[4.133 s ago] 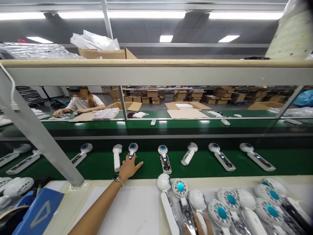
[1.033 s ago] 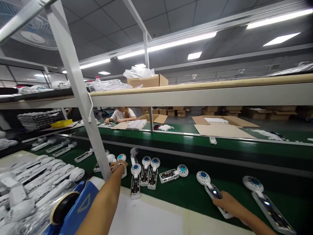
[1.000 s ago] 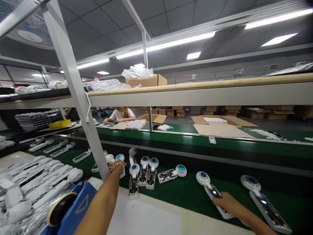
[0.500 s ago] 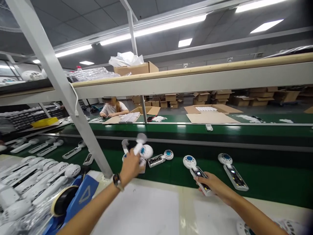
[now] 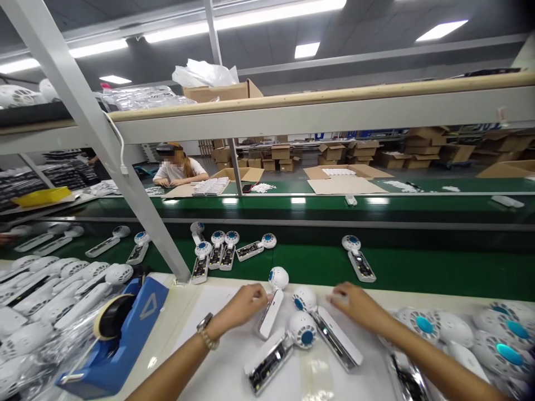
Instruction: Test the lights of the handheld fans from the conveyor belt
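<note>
My left hand (image 5: 246, 303) is beside a white handheld fan (image 5: 272, 313) with a round vented head; its curled fingers touch the fan's handle at the left edge. My right hand (image 5: 355, 303), slightly blurred, hovers with fingers apart just right of a second fan (image 5: 337, 337) and holds nothing. A third fan (image 5: 270, 362) lies in front of them on the white sheet (image 5: 217, 362); its handle shows an exposed circuit board and its head a blue centre.
Several open-handled fans (image 5: 228, 256) lie on the green conveyor belt (image 5: 301, 262). Finished-looking fans (image 5: 62, 289) lie in rows at left, beside a blue tape dispenser (image 5: 121, 340). More fans (image 5: 501, 345) pile up at right. A slanted metal post (image 5: 137, 206) stands left. A person (image 5: 179, 167) sits opposite.
Both hands have come back from the belt to the white sheet, where three fans now lie. My right hand has let go of its fan. The view has tilted down.
</note>
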Motion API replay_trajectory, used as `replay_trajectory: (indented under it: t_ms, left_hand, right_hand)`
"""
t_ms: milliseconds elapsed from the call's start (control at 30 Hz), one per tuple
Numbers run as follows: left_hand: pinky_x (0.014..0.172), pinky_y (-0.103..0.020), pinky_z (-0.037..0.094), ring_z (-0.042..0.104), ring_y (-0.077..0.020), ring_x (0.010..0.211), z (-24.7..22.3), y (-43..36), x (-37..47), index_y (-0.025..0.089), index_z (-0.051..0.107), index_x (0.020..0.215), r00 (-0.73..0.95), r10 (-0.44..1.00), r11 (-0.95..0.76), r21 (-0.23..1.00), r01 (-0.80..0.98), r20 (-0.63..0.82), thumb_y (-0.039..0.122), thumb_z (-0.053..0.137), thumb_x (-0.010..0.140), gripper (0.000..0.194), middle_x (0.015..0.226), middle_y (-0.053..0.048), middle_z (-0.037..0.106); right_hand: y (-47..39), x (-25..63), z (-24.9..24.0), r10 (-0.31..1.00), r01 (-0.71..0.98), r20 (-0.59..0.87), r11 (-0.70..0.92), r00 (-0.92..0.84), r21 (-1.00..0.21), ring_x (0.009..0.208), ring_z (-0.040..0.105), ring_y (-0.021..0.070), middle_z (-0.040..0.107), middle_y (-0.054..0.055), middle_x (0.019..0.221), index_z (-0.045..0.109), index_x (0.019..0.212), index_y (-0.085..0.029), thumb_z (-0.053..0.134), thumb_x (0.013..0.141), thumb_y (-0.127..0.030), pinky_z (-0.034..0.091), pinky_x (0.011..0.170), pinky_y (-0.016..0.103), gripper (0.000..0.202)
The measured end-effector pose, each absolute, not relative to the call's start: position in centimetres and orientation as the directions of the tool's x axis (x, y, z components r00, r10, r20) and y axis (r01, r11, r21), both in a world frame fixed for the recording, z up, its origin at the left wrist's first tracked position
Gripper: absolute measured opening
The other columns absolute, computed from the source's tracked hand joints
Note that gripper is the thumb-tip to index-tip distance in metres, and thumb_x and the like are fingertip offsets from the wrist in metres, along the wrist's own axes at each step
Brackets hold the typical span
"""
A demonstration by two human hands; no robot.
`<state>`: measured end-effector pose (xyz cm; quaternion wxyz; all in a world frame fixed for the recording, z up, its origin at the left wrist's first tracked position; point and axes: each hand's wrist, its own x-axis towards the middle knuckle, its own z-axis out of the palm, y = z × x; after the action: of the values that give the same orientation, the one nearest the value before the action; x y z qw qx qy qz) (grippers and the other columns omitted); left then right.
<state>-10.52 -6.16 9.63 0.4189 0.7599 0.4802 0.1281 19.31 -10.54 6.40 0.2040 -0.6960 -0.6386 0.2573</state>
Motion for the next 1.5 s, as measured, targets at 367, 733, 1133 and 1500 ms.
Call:
replay_trajectory:
  t_ms: [367,733,1133,1500]
  left_hand:
    - [0.071,-0.035,0.039,0.052,-0.0330,0.090,5.1,-6.7,-6.3,0.017,0.052,0.093,0.376,0.905,-0.149,0.680,0.718,-0.199,0.052,0.075,0.040,0.067,0.097,-0.013,0.057]
    - [0.064,-0.034,0.044,0.058,-0.0309,0.078,5.9,-4.4,-8.5,0.018,0.051,0.074,0.327,0.902,0.031,0.798,0.601,-0.281,0.015,0.071,0.038,0.041,0.071,-0.006,0.060]
    - [0.059,-0.033,0.053,0.064,-0.0190,0.071,3.2,-8.0,-12.7,0.020,0.044,0.099,0.146,0.921,0.389,0.841,-0.377,-0.360,0.023,0.059,0.067,0.036,0.112,-0.009,0.059]
    - [0.067,-0.043,0.055,0.061,-0.0241,0.085,4.1,-9.4,-12.6,0.019,0.048,0.104,0.308,0.927,0.333,0.850,-0.408,-0.216,0.024,0.063,0.072,0.036,0.126,-0.013,0.048]
  right_hand:
    - [0.4,25.7,5.3,0.805,0.534,-0.345,-0.583,0.483,-0.612,0.089,0.058,0.0205,0.060,0.007,0.099,0.057,0.096,-0.012,0.056,0.083,-0.033,0.047,0.078,0.040,0.024]
    - [-7.9,19.0,10.4,0.937,-0.116,-0.330,-0.317,0.116,-0.941,0.080,0.065,0.0186,0.067,0.009,0.091,0.054,0.090,-0.014,0.055,0.079,-0.023,0.055,0.069,0.029,0.014]
    - [-17.5,13.4,7.1,0.921,-0.466,-0.353,-0.243,0.164,-0.851,0.072,0.065,0.0238,0.070,0.007,0.085,0.043,0.123,-0.017,0.070,0.062,-0.040,0.052,0.060,0.029,0.071]
    - [-18.0,14.1,5.9,0.887,-0.540,-0.410,-0.243,0.212,-0.806,0.078,0.065,0.0283,0.069,0.012,0.097,0.040,0.128,-0.019,0.073,0.063,-0.038,0.053,0.059,0.035,0.075]
